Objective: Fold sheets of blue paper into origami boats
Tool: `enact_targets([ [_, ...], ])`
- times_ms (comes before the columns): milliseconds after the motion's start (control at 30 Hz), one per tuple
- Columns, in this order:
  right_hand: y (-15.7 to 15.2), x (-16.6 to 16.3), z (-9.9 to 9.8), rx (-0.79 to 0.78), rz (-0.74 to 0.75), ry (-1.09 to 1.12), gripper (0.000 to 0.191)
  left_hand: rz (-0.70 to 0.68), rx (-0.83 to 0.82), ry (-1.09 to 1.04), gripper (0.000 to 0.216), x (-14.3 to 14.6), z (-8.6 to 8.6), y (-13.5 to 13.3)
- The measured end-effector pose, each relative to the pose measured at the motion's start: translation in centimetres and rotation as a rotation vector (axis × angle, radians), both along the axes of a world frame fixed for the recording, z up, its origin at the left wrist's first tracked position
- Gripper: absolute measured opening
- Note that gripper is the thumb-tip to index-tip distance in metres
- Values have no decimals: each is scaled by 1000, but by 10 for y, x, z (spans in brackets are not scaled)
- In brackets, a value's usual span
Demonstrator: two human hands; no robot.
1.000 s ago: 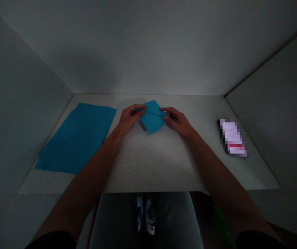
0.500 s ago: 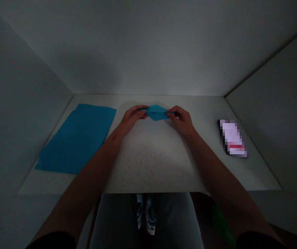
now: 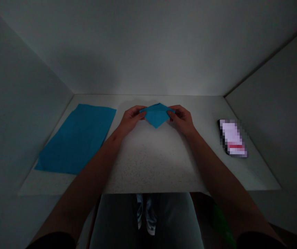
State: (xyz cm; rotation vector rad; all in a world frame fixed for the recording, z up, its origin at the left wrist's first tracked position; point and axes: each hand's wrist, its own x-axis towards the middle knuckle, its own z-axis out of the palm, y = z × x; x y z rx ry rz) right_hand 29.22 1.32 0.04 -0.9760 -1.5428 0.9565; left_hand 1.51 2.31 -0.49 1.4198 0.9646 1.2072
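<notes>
A small folded blue paper (image 3: 156, 115) is held just above the white table (image 3: 151, 166), near its far middle. My left hand (image 3: 131, 119) pinches the paper's left corner. Its right corner is pinched by my right hand (image 3: 182, 119). The paper's lower point hangs down toward me between the two hands. Both forearms reach in from the near edge.
A large flat blue sheet (image 3: 77, 137) lies on the left side of the table. A phone with a lit screen (image 3: 232, 137) lies at the right. Grey walls close in the table on three sides. My lap shows below the near edge.
The folded paper was lifted off the table and turned. It went from lying flat, to a thin edge-on shape, to a downward-pointing triangle. My hands stayed at its two corners.
</notes>
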Motion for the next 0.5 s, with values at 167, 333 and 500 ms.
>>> enact_targets([
  [167, -1, 3, 3, 12, -8, -42, 33, -7, -15, 27, 32, 0, 5, -2],
  [333, -3, 7, 5, 26, -11, -56, 29, -24, -11, -5, 45, -1, 9, -5],
  [500, 0, 6, -3, 44, -24, -111, 41, 8, -6, 67, 50, 0, 1, -4],
])
